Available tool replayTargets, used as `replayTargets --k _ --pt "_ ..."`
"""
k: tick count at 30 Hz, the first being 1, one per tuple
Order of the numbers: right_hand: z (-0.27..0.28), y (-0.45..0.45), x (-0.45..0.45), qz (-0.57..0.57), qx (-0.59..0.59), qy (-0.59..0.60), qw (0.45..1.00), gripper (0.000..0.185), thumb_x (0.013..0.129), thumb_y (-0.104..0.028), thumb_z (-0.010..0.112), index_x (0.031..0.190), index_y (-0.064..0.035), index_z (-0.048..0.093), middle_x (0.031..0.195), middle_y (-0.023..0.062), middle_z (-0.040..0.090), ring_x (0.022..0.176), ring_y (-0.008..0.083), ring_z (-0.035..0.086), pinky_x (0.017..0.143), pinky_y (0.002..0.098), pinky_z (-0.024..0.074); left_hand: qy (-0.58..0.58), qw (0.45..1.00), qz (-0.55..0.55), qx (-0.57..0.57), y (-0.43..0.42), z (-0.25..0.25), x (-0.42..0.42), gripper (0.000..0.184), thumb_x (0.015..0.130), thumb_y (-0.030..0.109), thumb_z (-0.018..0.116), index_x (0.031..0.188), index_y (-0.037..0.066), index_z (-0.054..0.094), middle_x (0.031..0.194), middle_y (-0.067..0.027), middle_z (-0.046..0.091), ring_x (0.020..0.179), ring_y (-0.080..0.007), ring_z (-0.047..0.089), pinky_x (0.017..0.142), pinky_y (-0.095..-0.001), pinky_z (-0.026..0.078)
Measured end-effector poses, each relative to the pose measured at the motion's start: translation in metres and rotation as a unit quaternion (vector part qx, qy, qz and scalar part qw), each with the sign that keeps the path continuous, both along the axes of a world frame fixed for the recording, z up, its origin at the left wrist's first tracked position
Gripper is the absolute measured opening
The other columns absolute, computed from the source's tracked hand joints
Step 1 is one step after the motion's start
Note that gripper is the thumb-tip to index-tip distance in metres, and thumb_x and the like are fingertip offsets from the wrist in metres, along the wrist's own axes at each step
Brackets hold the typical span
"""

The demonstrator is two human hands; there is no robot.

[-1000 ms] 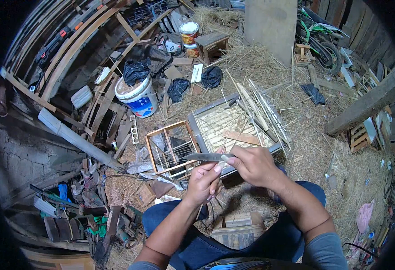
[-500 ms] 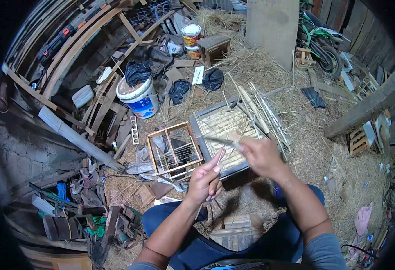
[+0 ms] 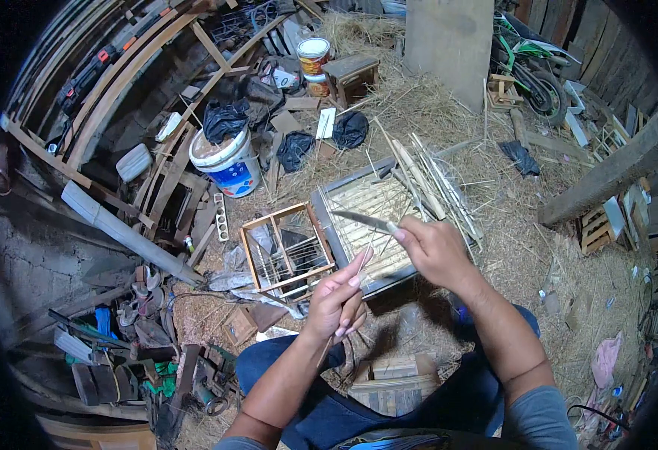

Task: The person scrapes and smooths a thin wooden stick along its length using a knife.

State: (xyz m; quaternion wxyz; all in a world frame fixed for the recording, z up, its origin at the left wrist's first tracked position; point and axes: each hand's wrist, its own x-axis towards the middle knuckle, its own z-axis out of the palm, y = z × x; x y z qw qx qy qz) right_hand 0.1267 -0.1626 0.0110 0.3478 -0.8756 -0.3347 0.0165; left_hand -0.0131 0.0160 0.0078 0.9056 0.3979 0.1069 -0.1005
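Note:
A knife (image 3: 362,219) with a dark, slightly curved blade is in my right hand (image 3: 435,251), its tip pointing left. My left hand (image 3: 336,306) pinches a thin bamboo strip (image 3: 322,352), whose lower end hangs below the palm and whose top shows past the fingertips. The blade is just above the left fingertips, apart from them. Beyond the hands lies a dark-framed tray (image 3: 320,217) with pale bamboo slats. A bundle of split bamboo (image 3: 419,176) rests on its right part. Left of it stands a small wooden frame cage (image 3: 276,223) with thin bars.
A white bucket (image 3: 227,165) with a black bag on it stands back left, near stacked paint cans (image 3: 314,67) and a wooden stool (image 3: 351,71). Wood scraps and tools crowd the left. A post (image 3: 606,176) leans at right; a motorbike (image 3: 535,86) is behind.
My right hand has shifted slightly, and the knife blade now shows more clearly, higher above the left fingers. The left hand stays nearly in place with the strip.

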Motion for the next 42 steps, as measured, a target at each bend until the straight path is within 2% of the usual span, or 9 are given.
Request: replayTargets --k 2,6,14,20,22,23,28,35,42 --pt "-0.013 0.006 -0.008 0.039 0.11 -0.076 0.99 0.029 0.101 -0.037 0.051 0.092 -0.0121 0.064 0.061 0.0112 0.063 0.056 0.0348 0.064 0.05 0.0466 0.0496 -0.024 0.997 -0.001 -0.076 0.001 -0.003 -0.001 0.049 0.107 0.014 0.039 0.154 0.006 0.032 0.044 0.0018 0.035 0.03 -0.0085 0.031 0.034 -0.0233 0.031" --pt "-0.007 0.004 -0.029 0.112 0.053 -0.054 0.991 0.025 0.099 -0.035 0.055 0.09 -0.0124 0.062 0.062 0.0107 0.064 0.054 0.0344 0.064 0.048 0.0467 0.0483 0.015 0.997 0.03 -0.069 -0.002 0.0 0.001 0.049 0.107 0.014 0.038 0.154 0.006 0.03 0.043 0.0007 0.035 0.028 -0.0098 0.029 0.032 -0.024 0.03" --pt "0.004 0.002 -0.031 0.098 0.053 -0.055 0.992 0.025 0.099 -0.033 0.054 0.09 -0.0117 0.063 0.061 0.0097 0.062 0.055 0.0349 0.064 0.05 0.047 0.0493 0.01 0.999 -0.007 -0.038 -0.001 -0.004 0.004 0.048 0.106 0.013 0.04 0.153 0.008 0.033 0.042 0.0011 0.037 0.027 -0.0093 0.032 0.03 -0.0241 0.03" --pt "0.006 0.0 -0.013 0.01 0.032 -0.024 0.999 0.025 0.1 -0.036 0.053 0.093 -0.0139 0.064 0.06 0.0115 0.064 0.054 0.0331 0.065 0.046 0.046 0.0482 -0.004 0.986 0.042 0.159 -0.007 -0.012 0.002 0.046 0.104 0.014 0.047 0.149 0.005 0.041 0.045 0.0027 0.038 0.029 -0.0076 0.032 0.034 -0.0233 0.031" --pt "0.006 0.003 -0.031 0.092 0.019 -0.064 0.994 0.026 0.1 -0.034 0.052 0.09 -0.0125 0.062 0.06 0.0118 0.063 0.055 0.0334 0.065 0.046 0.046 0.048 0.005 0.986 0.037 0.161 -0.006 -0.01 0.004 0.045 0.104 0.015 0.05 0.146 0.004 0.043 0.045 0.0032 0.038 0.03 -0.0071 0.032 0.034 -0.0237 0.031" --pt "0.009 0.002 -0.031 0.085 0.011 -0.036 0.996 0.022 0.097 -0.028 0.059 0.087 -0.0092 0.063 0.063 0.0105 0.063 0.056 0.0352 0.063 0.048 0.0447 0.0464 0.008 0.989 0.03 0.145 -0.006 -0.006 0.002 0.041 0.104 0.015 0.05 0.142 0.002 0.046 0.044 0.0032 0.038 0.029 -0.0072 0.032 0.034 -0.0235 0.031" --pt "0.003 0.006 -0.023 0.07 0.056 -0.069 0.994 0.028 0.099 -0.033 0.055 0.084 -0.0096 0.059 0.062 0.0119 0.064 0.057 0.0341 0.065 0.048 0.0449 0.0479 0.022 0.999 0.023 0.034 -0.002 -0.004 0.003 0.025 0.104 0.016 0.048 0.123 0.002 0.054 0.042 0.0034 0.037 0.028 -0.0076 0.031 0.032 -0.0235 0.03" --pt "0.002 0.001 -0.011 0.062 0.026 -0.082 0.994 0.028 0.099 -0.035 0.055 0.085 -0.0104 0.06 0.061 0.0112 0.063 0.054 0.0315 0.065 0.045 0.0452 0.0464 0.009 0.999 0.019 0.043 -0.002 -0.005 -0.001 0.047 0.104 0.013 0.048 0.15 0.004 0.039 0.044 0.0036 0.038 0.03 -0.0069 0.031 0.035 -0.0241 0.032" --pt "0.0 0.003 -0.018 0.088 0.012 -0.072 0.993 0.023 0.1 -0.03 0.055 0.091 -0.0119 0.066 0.062 0.0092 0.062 0.053 0.0303 0.064 0.047 0.0422 0.0477 0.001 0.998 0.024 0.052 -0.002 -0.012 -0.003 0.046 0.104 0.011 0.048 0.149 0.004 0.042 0.047 0.004 0.039 0.033 -0.0053 0.034 0.037 -0.0221 0.033"
